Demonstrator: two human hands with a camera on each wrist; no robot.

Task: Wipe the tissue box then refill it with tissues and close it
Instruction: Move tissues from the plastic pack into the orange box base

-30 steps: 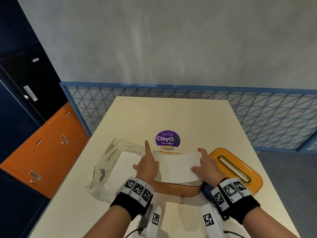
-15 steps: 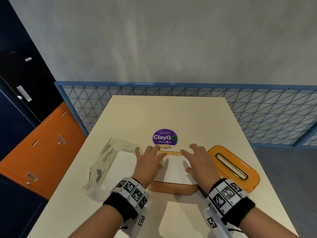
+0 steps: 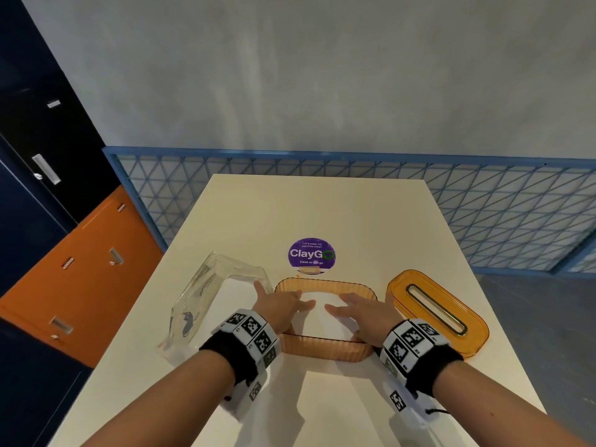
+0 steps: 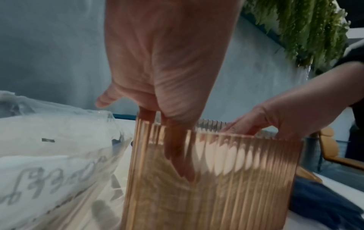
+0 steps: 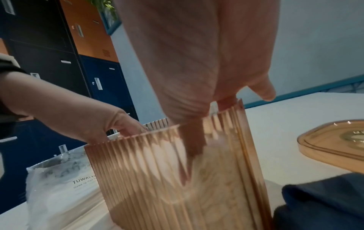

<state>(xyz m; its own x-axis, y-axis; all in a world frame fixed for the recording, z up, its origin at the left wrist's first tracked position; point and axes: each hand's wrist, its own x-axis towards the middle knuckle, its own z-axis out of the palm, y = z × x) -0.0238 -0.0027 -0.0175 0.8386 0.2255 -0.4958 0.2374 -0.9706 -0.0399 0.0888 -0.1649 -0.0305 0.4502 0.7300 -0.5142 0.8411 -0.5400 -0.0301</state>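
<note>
The ribbed, see-through orange tissue box (image 3: 324,349) stands open near the table's front edge, with a white stack of tissues (image 3: 321,321) inside it. Both my hands reach into the box from above. My left hand (image 3: 281,305) lies flat with straight fingers on the left part of the stack. My right hand (image 3: 359,312) presses flat on the right part. In the wrist views the fingers of my left hand (image 4: 167,77) and of my right hand (image 5: 197,62) show through the box wall (image 5: 177,179). The orange lid (image 3: 435,312), with its long slot, lies on the table right of the box.
A clear plastic tissue pack (image 3: 206,304) lies opened just left of the box. A dark blue cloth (image 5: 319,202) sits by the box's near right corner. A purple round sticker (image 3: 311,254) is behind the box on the cream table (image 3: 316,208). Blue mesh fencing rings the table.
The tissue stack, held by its edges on top of the box, has sunk inside. Both hands moved from its sides onto its top and now lie flat.
</note>
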